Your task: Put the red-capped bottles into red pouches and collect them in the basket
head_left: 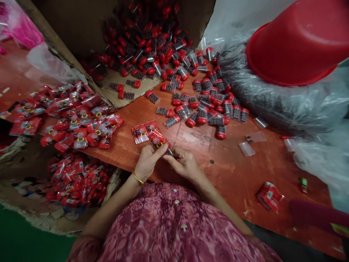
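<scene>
My left hand [148,160], with a gold bracelet at the wrist, pinches a red printed packet [156,137] just above the table's front edge. My right hand [184,162] is closed at the packet's near end, around a small clear tube [169,151] that shows dark between the two hands. How far the tube sits inside the packet is hidden by my fingers. Beside the held packet, a few flat red packets [140,134] lie on the table. Loose clear tubes of dark beads with red caps [202,115] lie just beyond my hands.
A tipped cardboard box [116,96] spills many capped tubes. Filled red packets [81,116] pile up at left, with more in a lower box [77,180]. A red bucket [294,51] rests on a bulging clear bag [256,105] at right. A crumpled packet [269,196] lies nearer.
</scene>
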Demonstrator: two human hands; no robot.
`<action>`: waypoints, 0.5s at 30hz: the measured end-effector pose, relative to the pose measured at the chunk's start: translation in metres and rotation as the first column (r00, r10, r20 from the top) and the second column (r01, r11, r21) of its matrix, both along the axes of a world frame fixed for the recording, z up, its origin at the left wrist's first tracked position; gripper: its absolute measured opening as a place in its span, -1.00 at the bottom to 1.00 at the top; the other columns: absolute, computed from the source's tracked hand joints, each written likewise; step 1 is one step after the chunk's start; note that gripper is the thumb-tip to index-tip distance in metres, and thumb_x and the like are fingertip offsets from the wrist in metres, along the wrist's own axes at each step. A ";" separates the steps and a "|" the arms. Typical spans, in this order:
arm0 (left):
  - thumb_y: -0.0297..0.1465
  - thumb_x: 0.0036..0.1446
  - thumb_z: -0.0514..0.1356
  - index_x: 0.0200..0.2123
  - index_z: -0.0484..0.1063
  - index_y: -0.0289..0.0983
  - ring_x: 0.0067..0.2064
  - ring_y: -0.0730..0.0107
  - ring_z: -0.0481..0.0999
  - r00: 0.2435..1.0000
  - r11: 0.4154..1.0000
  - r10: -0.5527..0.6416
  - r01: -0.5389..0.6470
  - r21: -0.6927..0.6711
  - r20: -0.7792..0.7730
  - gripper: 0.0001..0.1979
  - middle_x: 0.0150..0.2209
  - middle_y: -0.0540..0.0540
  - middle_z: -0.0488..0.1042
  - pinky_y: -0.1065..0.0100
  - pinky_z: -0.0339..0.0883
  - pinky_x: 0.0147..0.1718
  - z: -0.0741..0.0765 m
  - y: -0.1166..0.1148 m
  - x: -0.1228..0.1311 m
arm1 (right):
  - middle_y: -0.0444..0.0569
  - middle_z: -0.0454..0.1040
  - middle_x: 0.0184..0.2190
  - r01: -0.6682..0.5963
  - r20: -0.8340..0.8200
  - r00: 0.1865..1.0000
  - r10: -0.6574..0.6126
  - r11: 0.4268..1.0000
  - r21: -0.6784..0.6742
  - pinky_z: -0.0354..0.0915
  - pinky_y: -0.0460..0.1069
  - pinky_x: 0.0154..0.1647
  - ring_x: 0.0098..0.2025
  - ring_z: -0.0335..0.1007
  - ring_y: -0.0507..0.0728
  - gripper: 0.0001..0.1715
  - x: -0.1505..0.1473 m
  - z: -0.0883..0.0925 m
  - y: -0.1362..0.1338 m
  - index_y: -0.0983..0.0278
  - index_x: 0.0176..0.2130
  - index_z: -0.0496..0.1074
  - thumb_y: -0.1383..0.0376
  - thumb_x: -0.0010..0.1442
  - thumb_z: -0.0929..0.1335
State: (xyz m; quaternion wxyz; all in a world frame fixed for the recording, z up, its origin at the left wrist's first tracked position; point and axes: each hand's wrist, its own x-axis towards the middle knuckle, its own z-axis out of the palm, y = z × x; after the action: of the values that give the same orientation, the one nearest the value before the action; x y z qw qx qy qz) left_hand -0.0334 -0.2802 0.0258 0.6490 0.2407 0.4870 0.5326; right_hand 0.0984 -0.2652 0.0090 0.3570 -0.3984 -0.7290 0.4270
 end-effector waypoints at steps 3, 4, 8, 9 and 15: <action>-0.23 -0.22 0.36 -0.43 0.51 -0.36 -0.37 0.41 0.44 1.000 1.000 -0.012 0.013 0.003 -0.017 -0.68 -0.44 -0.05 0.51 0.36 0.31 -0.26 -0.003 0.002 0.002 | -0.22 0.20 -0.66 0.001 0.015 1.000 -0.003 0.997 0.080 0.03 -0.15 -0.64 -0.64 0.07 -0.08 -0.73 0.001 0.003 -0.001 0.28 -0.54 0.25 0.24 0.13 0.31; -0.24 -0.22 0.36 -0.46 0.51 -0.36 -0.39 0.43 0.43 0.999 0.999 -0.049 0.049 0.006 -0.019 -0.70 -0.47 -0.04 0.50 0.37 0.31 -0.28 -0.004 0.003 0.003 | -0.22 0.22 -0.66 0.004 0.003 1.000 -0.005 0.996 0.091 0.04 -0.15 -0.64 -0.64 0.08 -0.08 -0.74 0.002 0.003 0.000 0.28 -0.53 0.27 0.25 0.14 0.31; -0.23 -0.22 0.36 -0.55 0.45 -0.38 -0.47 0.53 0.34 0.986 0.987 -0.163 0.163 -0.004 -0.018 -0.69 -0.55 0.01 0.41 0.45 0.24 -0.42 -0.008 0.001 0.000 | -0.18 0.34 -0.65 0.024 -0.024 0.999 -0.021 0.994 0.105 0.10 -0.16 -0.64 -0.64 0.18 -0.07 -0.73 0.006 -0.005 0.003 0.30 -0.48 0.35 0.18 0.15 0.32; -0.22 -0.23 0.36 -0.55 0.44 -0.38 -0.49 0.55 0.32 0.986 0.985 -0.169 0.168 -0.021 -0.013 -0.68 -0.57 0.02 0.39 0.47 0.21 -0.45 -0.008 0.001 -0.001 | -0.17 0.36 -0.65 0.043 -0.017 0.999 -0.041 0.991 0.126 0.10 -0.16 -0.65 -0.65 0.19 -0.06 -0.70 0.006 -0.009 0.004 0.30 -0.49 0.36 0.14 0.14 0.33; -0.19 -0.28 0.38 -0.55 0.42 -0.39 -0.57 0.60 0.30 0.988 0.977 -0.156 0.154 -0.151 -0.007 -0.63 -0.62 0.05 0.37 0.51 0.17 -0.57 0.000 -0.011 -0.010 | -0.13 0.37 -0.69 0.002 0.169 0.982 -0.079 0.911 0.412 0.12 -0.12 -0.58 -0.64 0.24 -0.03 -0.57 0.001 -0.014 0.007 0.28 -0.55 0.33 0.01 0.10 0.34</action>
State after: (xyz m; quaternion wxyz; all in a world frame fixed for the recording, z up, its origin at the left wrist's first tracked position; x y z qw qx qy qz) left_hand -0.0438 -0.2914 0.0261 0.7003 0.2334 0.5113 0.4401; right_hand 0.0999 -0.2587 -0.0049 0.3731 -0.3670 -0.8235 0.2190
